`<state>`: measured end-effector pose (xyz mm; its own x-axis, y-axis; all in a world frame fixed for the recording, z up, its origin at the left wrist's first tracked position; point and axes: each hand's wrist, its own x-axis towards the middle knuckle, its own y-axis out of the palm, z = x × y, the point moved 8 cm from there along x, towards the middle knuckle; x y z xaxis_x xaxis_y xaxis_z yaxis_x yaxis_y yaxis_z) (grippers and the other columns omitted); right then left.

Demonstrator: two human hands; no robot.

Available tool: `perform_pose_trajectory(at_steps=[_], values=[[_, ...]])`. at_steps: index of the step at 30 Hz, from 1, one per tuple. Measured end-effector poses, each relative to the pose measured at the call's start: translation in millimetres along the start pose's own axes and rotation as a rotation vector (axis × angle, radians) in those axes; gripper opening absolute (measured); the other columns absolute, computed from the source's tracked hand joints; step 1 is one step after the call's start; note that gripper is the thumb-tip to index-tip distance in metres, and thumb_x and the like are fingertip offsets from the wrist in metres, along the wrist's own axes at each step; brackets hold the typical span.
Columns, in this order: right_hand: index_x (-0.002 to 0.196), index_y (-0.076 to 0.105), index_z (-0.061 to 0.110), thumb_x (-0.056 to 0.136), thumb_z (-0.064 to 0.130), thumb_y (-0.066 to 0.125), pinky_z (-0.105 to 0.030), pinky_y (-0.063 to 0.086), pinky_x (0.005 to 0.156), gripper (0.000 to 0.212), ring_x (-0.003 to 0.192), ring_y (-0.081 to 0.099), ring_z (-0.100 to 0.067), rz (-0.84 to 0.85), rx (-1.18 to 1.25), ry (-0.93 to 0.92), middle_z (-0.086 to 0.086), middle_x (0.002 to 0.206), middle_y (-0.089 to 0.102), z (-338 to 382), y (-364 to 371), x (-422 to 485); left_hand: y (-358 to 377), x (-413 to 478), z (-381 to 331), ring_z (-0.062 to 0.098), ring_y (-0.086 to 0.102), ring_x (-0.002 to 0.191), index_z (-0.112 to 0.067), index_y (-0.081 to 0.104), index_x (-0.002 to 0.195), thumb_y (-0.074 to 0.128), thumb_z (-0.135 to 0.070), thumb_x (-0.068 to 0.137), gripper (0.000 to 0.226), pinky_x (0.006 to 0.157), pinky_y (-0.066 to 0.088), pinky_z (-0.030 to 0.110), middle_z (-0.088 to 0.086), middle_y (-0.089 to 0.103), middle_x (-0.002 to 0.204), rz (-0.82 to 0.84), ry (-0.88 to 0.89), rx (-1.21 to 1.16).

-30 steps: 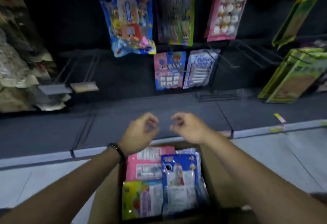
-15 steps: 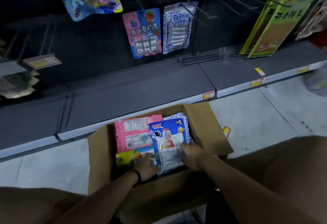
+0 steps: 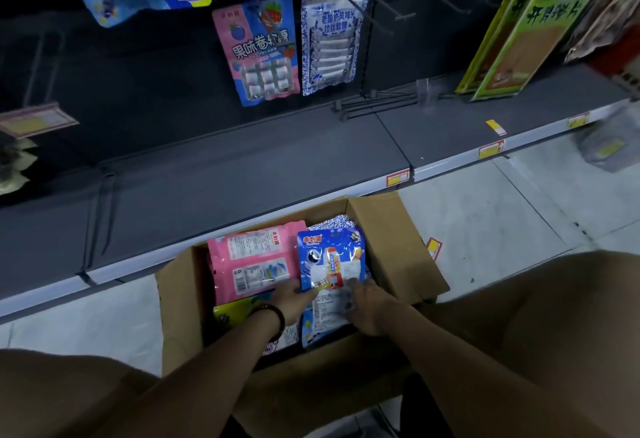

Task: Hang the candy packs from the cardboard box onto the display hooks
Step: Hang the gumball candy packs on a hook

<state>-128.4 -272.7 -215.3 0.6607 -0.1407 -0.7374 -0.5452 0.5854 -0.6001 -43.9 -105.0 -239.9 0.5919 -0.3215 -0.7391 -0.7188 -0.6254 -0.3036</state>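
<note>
- Blue plastic is showing at the right side of the cardboard box [image 3: 398, 237]: the blue candy pack [image 3: 330, 261] is lying on top of the other packs there, its top end pointing toward the far wall of the box.
- The left hand [image 3: 294, 301] is reaching in from the near left, knuckles up, its fingertips pinching the left edge of the blue candy pack about halfway along.
- The right hand [image 3: 372, 306] is coming in from the near right, fingers curled down over the lower right part of the same pack and gripping it.
- Both forearms are stretching forward and converging over the near wall of the box; a dark bracelet [image 3: 273, 316] is sitting on the left wrist.
- A pink pack [image 3: 252, 261] is lying back-side up in the far left part of the box, touching the blue one, and a yellow-green pack [image 3: 230, 313] is lying near the left wall, partly under the left wrist.
- The box is standing on the pale floor [image 3: 502, 216], just in front of the grey shelf [image 3: 242, 160].
- Above the shelf, a pink-and-blue pack [image 3: 259, 50] and a white-and-blue pack [image 3: 329, 36] are hanging side by side, with bare display hooks [image 3: 381, 5] sticking out to their right.
</note>
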Motion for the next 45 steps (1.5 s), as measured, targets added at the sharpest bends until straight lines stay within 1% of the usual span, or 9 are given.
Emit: perform_pose_trajectory(at_steps=[7, 14, 19, 24, 31, 36, 38, 41, 45], values=[[0.161, 0.020, 0.023, 0.106, 0.040, 0.052, -0.046, 0.041, 0.119, 0.066, 0.142, 0.047, -0.039, -0.096, 0.191, 0.004, -0.021, 0.156, 0.032, 5.7, -12.8, -6.8, -4.4, -1.9, -10.6, 0.016, 0.053, 0.073, -0.021, 0.050, 0.089, 0.060, -0.032, 0.107, 0.023, 0.071, 0.051, 0.035, -0.002, 0.051, 0.084, -0.086, 0.122, 0.086], [0.167, 0.008, 0.029, 0.087, 0.048, 0.078, -0.044, 0.041, 0.118, 0.108, 0.141, 0.045, -0.036, -0.230, 0.316, -0.124, -0.014, 0.151, 0.032, 46.7, -38.0, -15.8, -39.6, -19.8, -27.5, 0.032, 0.073, 0.091, -0.017, 0.068, 0.111, 0.065, -0.019, 0.104, 0.009, 0.085, 0.059, 0.068, 0.007, 0.075, 0.101, -0.200, 0.222, -0.317], [0.165, 0.013, 0.037, 0.074, 0.051, 0.086, -0.042, 0.044, 0.113, 0.118, 0.136, 0.041, -0.028, -0.384, 0.372, -0.291, -0.007, 0.140, 0.037, 95.1, -58.5, -38.0, -64.2, -65.9, -75.5, 0.034, 0.075, 0.104, -0.012, 0.070, 0.119, 0.066, -0.008, 0.103, 0.017, 0.079, 0.064, 0.045, 0.015, 0.079, 0.114, -0.191, 0.435, -0.517], [0.150, 0.041, 0.028, 0.092, 0.026, 0.073, -0.033, 0.050, 0.098, 0.066, 0.122, 0.054, -0.011, -0.582, 0.463, -0.471, 0.003, 0.131, 0.049, 127.8, -85.8, -65.3, -101.9, -115.2, -109.6, 0.015, 0.072, 0.084, -0.008, 0.067, 0.095, 0.086, -0.012, 0.087, 0.020, 0.079, 0.062, 0.035, 0.010, 0.077, 0.102, -0.248, 0.628, -0.268], [0.151, 0.044, 0.045, 0.107, 0.025, 0.061, -0.027, 0.060, 0.085, 0.050, 0.103, 0.073, -0.009, -0.576, 0.631, -0.714, 0.015, 0.119, 0.074, 167.8, -156.6, -110.7, -206.7, -161.7, -134.5, 0.018, 0.077, 0.094, -0.012, 0.057, 0.125, 0.078, -0.011, 0.094, 0.038, 0.073, 0.059, 0.023, 0.002, 0.062, 0.136, -0.328, 0.627, -0.263], [0.141, 0.061, 0.031, 0.106, 0.028, 0.062, -0.033, 0.057, 0.100, 0.035, 0.115, 0.072, -0.014, -0.559, 0.807, -0.844, 0.008, 0.122, 0.077, 211.3, -206.7, -138.9, -273.6, -189.5, -145.9, 0.014, 0.070, 0.118, -0.028, 0.046, 0.146, 0.088, -0.051, 0.077, 0.084, 0.084, 0.057, 0.032, -0.004, 0.064, 0.139, -0.414, 0.596, -0.287], [0.137, 0.063, 0.029, 0.105, 0.025, 0.063, -0.033, 0.057, 0.096, 0.032, 0.109, 0.074, -0.010, -0.547, 0.842, -0.883, 0.010, 0.115, 0.079, 226.2, -225.2, -145.6, -284.8, -194.2, -159.0, 0.023, 0.072, 0.117, -0.028, 0.051, 0.142, 0.086, -0.046, 0.076, 0.077, 0.095, 0.058, 0.048, 0.005, 0.074, 0.130, -0.351, 0.632, -0.400], [0.149, 0.049, 0.041, 0.104, 0.023, 0.067, -0.027, 0.059, 0.079, 0.051, 0.087, 0.073, -0.003, -0.635, 0.763, -0.911, 0.022, 0.100, 0.077, 246.4, -250.0, -155.7, -296.8, -203.8, -180.9, 0.031, 0.075, 0.103, -0.027, 0.055, 0.135, 0.079, -0.017, 0.090, 0.052, 0.096, 0.053, 0.066, 0.012, 0.079, 0.118, -0.328, 0.717, -0.539], [0.161, 0.002, 0.064, 0.104, 0.028, 0.067, -0.032, 0.049, 0.111, 0.093, 0.141, 0.049, 0.001, -0.837, 0.587, -0.893, 0.027, 0.156, 0.048, 271.9, -285.4, -168.8, -316.2, -220.8, -210.2, 0.030, 0.080, 0.098, -0.033, 0.051, 0.135, 0.067, -0.002, 0.100, 0.050, 0.074, 0.066, 0.055, 0.010, 0.080, 0.108, -0.446, 0.797, -0.565]])
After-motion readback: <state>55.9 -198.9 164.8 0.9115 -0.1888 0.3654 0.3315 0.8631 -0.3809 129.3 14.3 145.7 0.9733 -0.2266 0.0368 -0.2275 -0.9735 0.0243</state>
